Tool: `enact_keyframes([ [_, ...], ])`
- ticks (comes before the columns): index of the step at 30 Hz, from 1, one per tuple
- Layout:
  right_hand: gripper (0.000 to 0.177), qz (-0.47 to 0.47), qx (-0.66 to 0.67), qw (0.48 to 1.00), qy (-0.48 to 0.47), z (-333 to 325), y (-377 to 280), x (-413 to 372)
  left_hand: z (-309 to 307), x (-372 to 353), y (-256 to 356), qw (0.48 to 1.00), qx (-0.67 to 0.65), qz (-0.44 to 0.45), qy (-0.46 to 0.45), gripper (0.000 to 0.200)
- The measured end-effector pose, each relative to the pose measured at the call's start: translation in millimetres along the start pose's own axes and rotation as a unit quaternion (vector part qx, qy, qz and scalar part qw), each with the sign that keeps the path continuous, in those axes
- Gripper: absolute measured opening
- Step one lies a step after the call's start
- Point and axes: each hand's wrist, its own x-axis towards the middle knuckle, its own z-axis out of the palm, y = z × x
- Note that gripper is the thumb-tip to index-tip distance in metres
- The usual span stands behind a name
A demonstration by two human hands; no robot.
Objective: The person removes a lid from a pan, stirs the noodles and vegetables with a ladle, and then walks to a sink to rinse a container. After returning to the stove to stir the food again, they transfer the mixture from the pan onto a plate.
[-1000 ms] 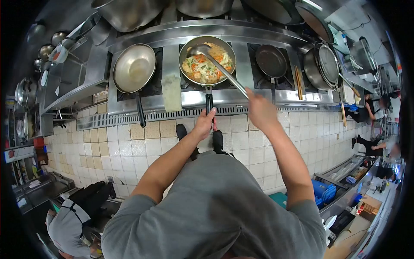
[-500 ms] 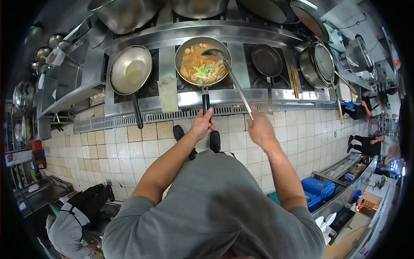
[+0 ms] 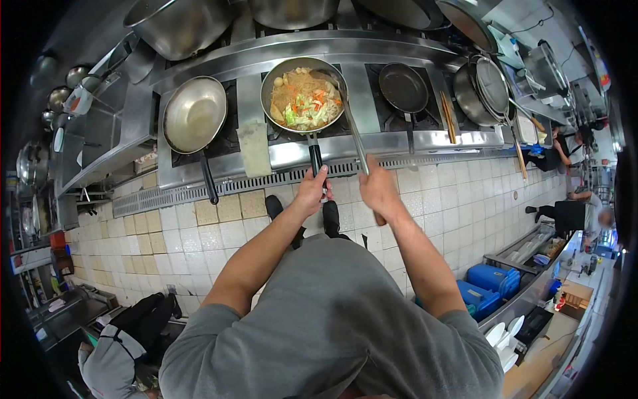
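My left hand [image 3: 311,191] is wrapped round the black handle of a frying pan [image 3: 266,100] on the stove. In the pan lie noodles [image 3: 304,88], shredded cabbage and carrot, and pale round pieces at the upper left. Closed round the long handle of a metal ladle [image 3: 355,130] is my right hand [image 3: 381,193], lower right of the pan. The ladle's bowl rests inside the pan at its upper right edge, partly hidden in the food.
An empty steel pan [image 3: 194,114] sits left, beside a folded cloth [image 3: 254,149]. To the right are a small dark pan [image 3: 403,88], chopsticks [image 3: 448,118] and stacked pots [image 3: 473,93]. Co-workers stand at lower left [image 3: 113,359] and far right [image 3: 578,211].
My right hand and the ladle handle have moved left, nearer my left hand. The food has shifted, with more carrot and cabbage showing at the lower right. The view has shifted slightly.
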Motion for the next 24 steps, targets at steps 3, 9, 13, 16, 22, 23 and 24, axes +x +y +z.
enact_keyframes([
  [3,0.029,0.014,0.109,0.994,-0.027,8,-10,-24,0,0,-1,1.0,0.009,0.002,0.01,0.029],
  [9,0.037,0.043,0.214,0.973,-0.069,-27,-44,-49,-3,1,0,1.0,0.003,0.008,-0.012,0.03],
  [13,0.041,-0.013,0.072,0.997,-0.016,-27,-29,-38,-4,3,-3,1.0,0.016,0.006,0.001,0.03],
  [16,0.04,0.03,0.078,0.991,-0.103,-31,-32,-41,-4,2,-2,1.0,-0.001,0.0,-0.012,0.03],
  [22,0.041,0.04,0.16,0.982,-0.093,-51,-42,-37,-5,2,-1,1.0,0.003,-0.003,-0.019,0.029],
  [23,0.037,0.017,0.074,0.993,-0.086,-52,-44,-25,-4,0,1,1.0,0.0,-0.015,-0.014,0.028],
  [24,0.037,0.017,0.075,0.994,-0.083,-43,-30,-6,-2,-1,4,1.0,-0.002,-0.025,-0.009,0.027],
])
